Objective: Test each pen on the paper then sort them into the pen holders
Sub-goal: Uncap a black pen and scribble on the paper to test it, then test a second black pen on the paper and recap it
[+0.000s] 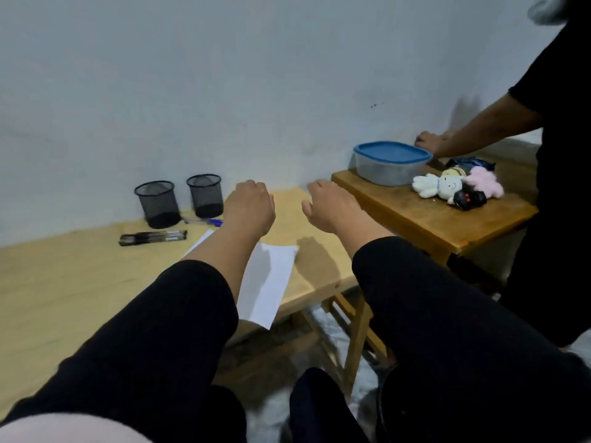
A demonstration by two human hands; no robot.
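Two black mesh pen holders stand by the wall, the left holder [156, 199] and the right holder [205, 195]. Several dark pens [153, 237] lie bunched on the table in front of them. A blue-capped pen [204, 221] lies behind, near the right holder. A white sheet of paper [270, 279] lies under my left forearm. My left hand [251, 206] hovers above the table with its fingers curled down, holding nothing. My right hand [326, 204] hovers beside it, fingers curled down, also holding nothing. Both hands are to the right of the holders and pens.
The light wooden table [64, 282] ends at a right edge near the paper. A second, darker wooden table [431, 219] stands to the right with a blue-lidded container [391, 163] and plush toys [447, 187]. Another person in black [550, 187] stands there, a hand behind the container.
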